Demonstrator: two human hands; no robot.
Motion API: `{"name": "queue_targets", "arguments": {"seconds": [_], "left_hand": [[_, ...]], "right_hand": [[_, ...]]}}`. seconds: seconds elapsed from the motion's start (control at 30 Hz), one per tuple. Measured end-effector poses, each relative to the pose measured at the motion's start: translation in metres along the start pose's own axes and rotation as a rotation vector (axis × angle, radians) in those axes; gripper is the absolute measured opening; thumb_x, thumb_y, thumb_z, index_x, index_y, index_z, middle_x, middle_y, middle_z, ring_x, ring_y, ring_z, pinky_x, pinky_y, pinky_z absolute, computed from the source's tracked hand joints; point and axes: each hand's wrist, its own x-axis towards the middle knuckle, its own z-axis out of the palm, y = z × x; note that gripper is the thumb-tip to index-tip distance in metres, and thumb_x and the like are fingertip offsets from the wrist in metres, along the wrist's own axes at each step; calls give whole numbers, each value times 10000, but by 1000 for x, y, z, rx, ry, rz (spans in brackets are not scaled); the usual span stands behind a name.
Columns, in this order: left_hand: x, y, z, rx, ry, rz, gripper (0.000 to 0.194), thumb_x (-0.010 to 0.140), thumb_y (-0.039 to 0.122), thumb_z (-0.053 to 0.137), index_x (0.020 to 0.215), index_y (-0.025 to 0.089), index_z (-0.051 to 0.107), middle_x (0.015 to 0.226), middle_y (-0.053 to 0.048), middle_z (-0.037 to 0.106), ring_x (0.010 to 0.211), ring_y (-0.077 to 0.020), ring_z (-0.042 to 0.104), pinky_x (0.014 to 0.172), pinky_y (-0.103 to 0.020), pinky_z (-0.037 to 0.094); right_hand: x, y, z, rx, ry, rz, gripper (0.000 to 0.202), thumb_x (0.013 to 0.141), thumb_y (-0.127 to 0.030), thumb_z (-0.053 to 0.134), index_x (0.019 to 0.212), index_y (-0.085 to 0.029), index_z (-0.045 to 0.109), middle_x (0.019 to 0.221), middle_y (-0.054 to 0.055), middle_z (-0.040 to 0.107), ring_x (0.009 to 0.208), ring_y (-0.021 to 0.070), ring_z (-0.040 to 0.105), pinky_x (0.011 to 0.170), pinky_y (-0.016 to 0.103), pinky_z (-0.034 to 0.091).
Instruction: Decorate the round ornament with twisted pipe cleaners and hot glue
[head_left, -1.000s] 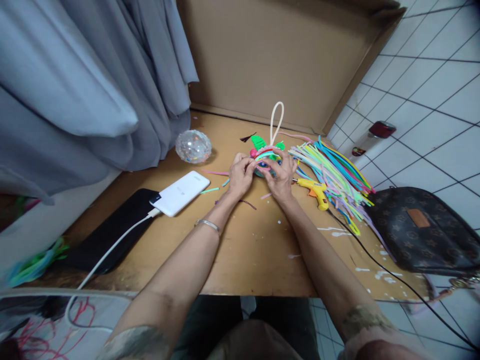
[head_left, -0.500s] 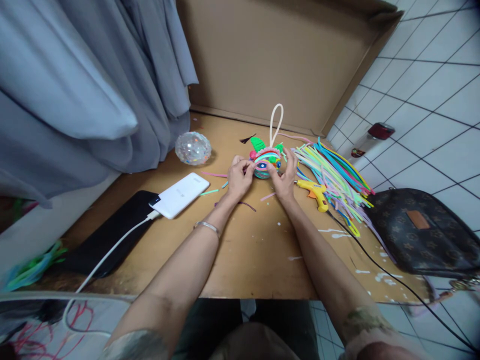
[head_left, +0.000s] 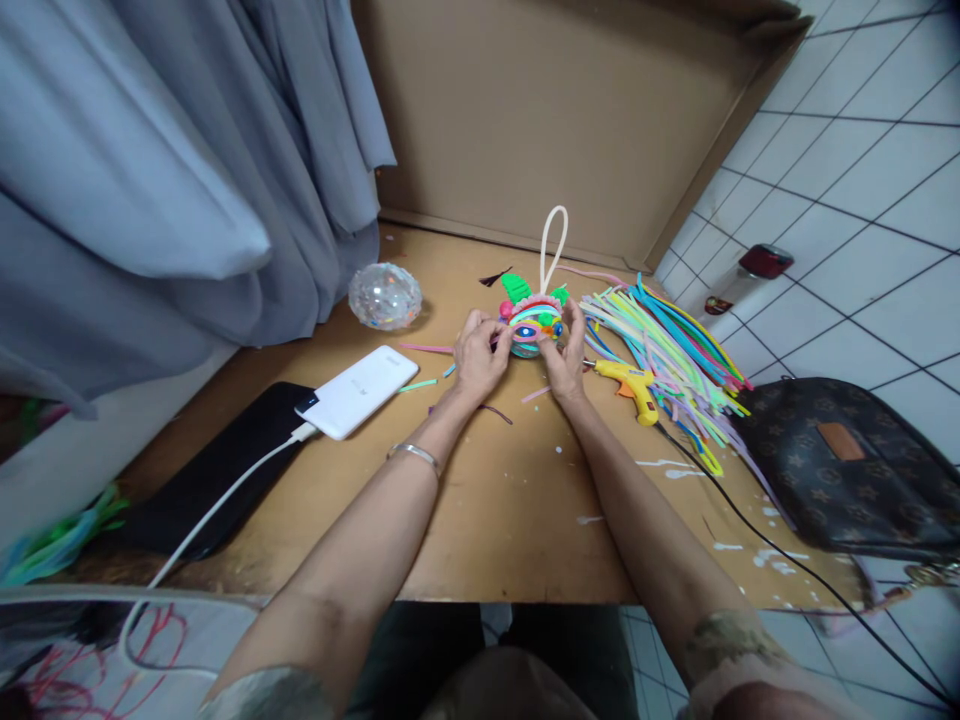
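Between my two hands is a colourful round ornament [head_left: 535, 312] with green leaves on top, a blue eye shape on its front and a tall white loop [head_left: 553, 245] rising above it. My left hand [head_left: 480, 350] pinches at the ornament's left side, fingers bent. My right hand [head_left: 567, 352] grips the right side, its thumb on the front and its fingers curled around the edge. Behind my fingers, part of the ornament is hidden. A yellow glue gun [head_left: 628, 385] lies just right of my right hand.
A clear ball [head_left: 385, 296] sits at the back left. Nearer are a white power bank [head_left: 366, 390] with a cable and a black case [head_left: 225, 480]. Colourful pipe cleaners [head_left: 660, 350] and a dark bag [head_left: 855, 465] lie right. Cardboard [head_left: 547, 120] stands behind.
My right hand's fingers have shifted slightly left and curled in closer to the ornament. My left hand stays at its left side with hardly any movement.
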Motion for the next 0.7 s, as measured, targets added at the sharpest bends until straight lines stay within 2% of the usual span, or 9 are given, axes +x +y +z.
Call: {"name": "queue_targets", "arguments": {"seconds": [0.27,0.5,0.7], "left_hand": [[1,1,2,14,-4,-19,240,954,335,572,760,199,608,838,-53,589,833,-192,569,776,-316,478],[1,4,2,-9,-52,-62,228,951,319,583,761,193,589,865,-63,583,855,-221,591,829,-377,500],[0,1,5,-26,-33,-74,282,964,391,569,759,198,588,849,-55,581,839,-207,579,835,-373,510]], "right_hand": [[0,-1,1,-41,-26,-48,716,923,-553,575,1526,-232,361,1522,175,517,1412,303,505,1171,547,418],[-1,-1,3,-48,-9,-59,705,923,-575,565,1509,-230,379,1491,172,534,1393,296,516,1154,547,439],[1,-7,5,-64,16,-64,604,932,-506,564,1461,-243,441,1433,147,572,1343,288,541,1144,535,442]]}}
